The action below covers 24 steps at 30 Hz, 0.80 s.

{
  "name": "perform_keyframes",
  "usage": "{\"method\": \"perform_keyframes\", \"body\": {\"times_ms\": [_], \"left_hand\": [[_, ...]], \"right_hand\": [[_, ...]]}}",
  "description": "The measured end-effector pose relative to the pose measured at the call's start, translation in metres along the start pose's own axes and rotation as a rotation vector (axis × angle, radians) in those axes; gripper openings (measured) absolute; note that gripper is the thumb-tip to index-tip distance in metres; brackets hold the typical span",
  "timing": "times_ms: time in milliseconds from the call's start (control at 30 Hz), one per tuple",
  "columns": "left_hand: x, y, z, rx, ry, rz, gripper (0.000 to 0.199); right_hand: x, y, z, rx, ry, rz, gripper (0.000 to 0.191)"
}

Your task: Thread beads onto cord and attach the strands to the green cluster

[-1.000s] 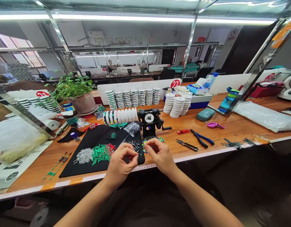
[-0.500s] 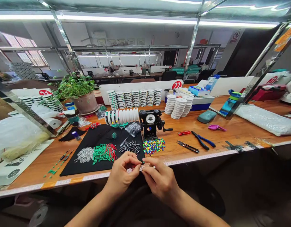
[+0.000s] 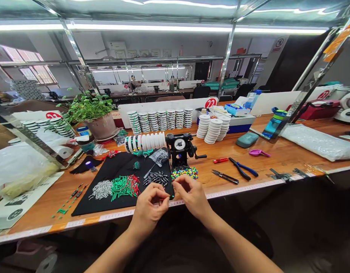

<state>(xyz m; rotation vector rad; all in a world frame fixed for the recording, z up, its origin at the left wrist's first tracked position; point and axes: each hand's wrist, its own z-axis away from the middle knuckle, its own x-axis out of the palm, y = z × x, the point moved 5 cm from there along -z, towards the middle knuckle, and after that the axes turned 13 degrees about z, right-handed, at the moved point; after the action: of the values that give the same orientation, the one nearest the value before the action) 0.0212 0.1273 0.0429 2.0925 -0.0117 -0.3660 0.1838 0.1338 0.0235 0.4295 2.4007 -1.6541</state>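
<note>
My left hand (image 3: 150, 206) is pinched at the table's front edge; what its fingertips hold is too small to name. Just right of it, my right hand (image 3: 192, 195) is raised, thumb and fingertips pressed together on something too fine to make out. A small green piece (image 3: 172, 196) shows between the hands. On the black mat (image 3: 91, 201) lie silver pieces (image 3: 102, 189), green tubes (image 3: 120, 187), red tubes (image 3: 133, 184) and black pieces (image 3: 157, 178). Multicoloured beads (image 3: 186, 173) lie beyond my right hand.
Behind the mat stands a black winder (image 3: 180, 149) with a row of white spools (image 3: 152, 141). Tweezers (image 3: 224, 176) and blue-handled pliers (image 3: 245, 168) lie to the right. Stacked spools (image 3: 213, 131), a potted plant (image 3: 99, 121) and a metal frame post (image 3: 227, 57) stand farther back.
My right hand has moved up and slightly away from my left hand, widening the space between their fingertips. My left hand stays pinched near the same place. The view has shifted slightly.
</note>
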Motion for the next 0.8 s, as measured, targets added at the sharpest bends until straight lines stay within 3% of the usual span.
{"method": "perform_keyframes", "body": {"times_ms": [67, 200, 267, 333, 467, 567, 667, 800], "left_hand": [[0.002, -0.008, 0.004, -0.157, 0.047, 0.174, 0.012], [0.008, -0.015, 0.012, -0.293, 0.058, 0.360, 0.018], [0.009, -0.015, 0.013, -0.306, 0.054, 0.373, 0.017], [0.009, -0.013, 0.014, -0.292, 0.047, 0.354, 0.015], [0.009, -0.004, 0.012, -0.201, -0.014, 0.197, 0.011], [0.008, 0.007, 0.010, -0.018, -0.076, 0.023, 0.010], [0.006, 0.014, 0.009, 0.191, -0.164, -0.122, 0.015], [0.009, 0.007, 0.007, 0.247, -0.341, -0.147, 0.018]], "right_hand": [[-0.003, 0.004, 0.018, 0.057, 0.059, -0.037, 0.027], [0.013, 0.013, 0.045, 0.191, -0.151, -0.188, 0.030], [0.017, 0.011, 0.051, 0.173, -0.185, -0.205, 0.026], [0.015, 0.003, 0.054, 0.064, -0.122, -0.095, 0.018], [0.002, -0.022, 0.060, -0.283, 0.093, 0.209, 0.013], [-0.003, -0.033, 0.053, -0.479, 0.137, 0.334, 0.018], [-0.002, -0.024, 0.026, -0.379, -0.014, 0.305, 0.018], [0.008, -0.006, -0.009, -0.111, -0.299, 0.123, 0.016]]}}
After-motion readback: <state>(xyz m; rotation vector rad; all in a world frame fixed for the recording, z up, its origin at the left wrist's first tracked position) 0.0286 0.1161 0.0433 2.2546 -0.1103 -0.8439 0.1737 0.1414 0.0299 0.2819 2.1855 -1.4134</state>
